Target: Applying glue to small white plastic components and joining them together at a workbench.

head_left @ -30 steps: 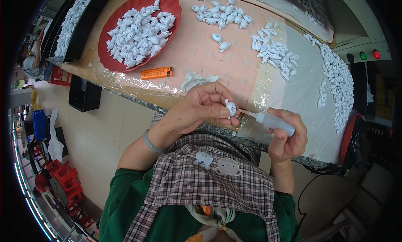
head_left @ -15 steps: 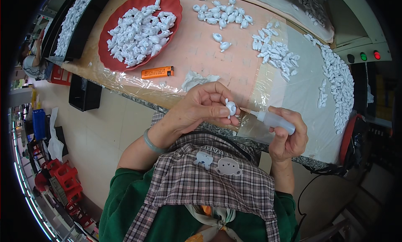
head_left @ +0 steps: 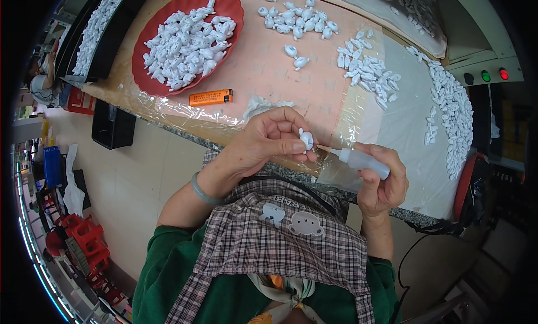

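Nearer the person than the red bowl (head_left: pixel 179 3) and off to its right, the left hand (head_left: pixel 269 136) pinches a small white piece (head_left: pixel 305 138) between thumb and fingers, while the right hand (head_left: pixel 386 181) grips a translucent squeeze bottle (head_left: pixel 365 162), its thin nozzle (head_left: pixel 330 150) pointing at the piece; whether the tip touches is too small to tell. Done well, this probably calls for a motionless left pinch, the fingertips clear of the nozzle, and a light, brief squeeze from the right so that whatever the bottle holds does not run over the piece. The bench (head_left: pixel 258 72) carries pink and whitish sheeting beneath glossy clear film. Just below the bowl lies an orange lighter (head_left: pixel 210 97), with a crumpled tissue (head_left: pixel 260 107) to its lower right; right of the bowl is a loose cluster (head_left: pixel 297 19) of white pieces, with an elongated heap (head_left: pixel 451 111) much farther right. A black tray (head_left: pixel 115 44) stands left of the bowl; beyond, lower left of it on the pale floor (head_left: pixel 140 173), are red stools (head_left: pixel 89 245).
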Demonstrator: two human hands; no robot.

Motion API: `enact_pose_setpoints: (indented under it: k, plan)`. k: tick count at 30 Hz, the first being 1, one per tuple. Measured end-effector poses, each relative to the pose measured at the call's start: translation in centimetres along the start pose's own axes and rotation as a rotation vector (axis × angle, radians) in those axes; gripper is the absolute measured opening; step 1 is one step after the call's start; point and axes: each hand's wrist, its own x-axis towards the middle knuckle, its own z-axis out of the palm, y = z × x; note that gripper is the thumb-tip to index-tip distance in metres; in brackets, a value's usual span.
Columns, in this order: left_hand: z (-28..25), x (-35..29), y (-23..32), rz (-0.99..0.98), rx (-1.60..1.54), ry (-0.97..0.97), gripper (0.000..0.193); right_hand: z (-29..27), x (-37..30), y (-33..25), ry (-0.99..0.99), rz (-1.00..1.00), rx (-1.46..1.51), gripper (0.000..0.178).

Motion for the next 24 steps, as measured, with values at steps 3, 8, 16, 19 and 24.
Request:
enact_pose_setpoints:
  k: [3,8,16,19,24]
  plan:
    - [-0.2,0.0,0.1,0.021,0.001,-0.012,0.021,0.5,0.1,0.3,0.100,0.108,0.221,0.033]
    - [-0.3,0.0,0.3,0.050,0.017,0.043,0.021,0.3,0.8,2.2,0.237,0.385,0.541,0.033]
    - [-0.8,0.5,0.1,0.084,0.024,-0.034,0.017,-2.6,1.2,5.1,0.131,0.734,0.575,0.033]
    - [-0.8,0.6,0.1,0.075,0.030,-0.022,0.016,-3.5,2.2,6.8,0.150,0.714,0.303,0.029]
    - [-0.7,0.5,0.0,0.068,0.032,0.016,0.017,-3.4,3.9,8.1,0.016,0.461,-0.194,0.016]
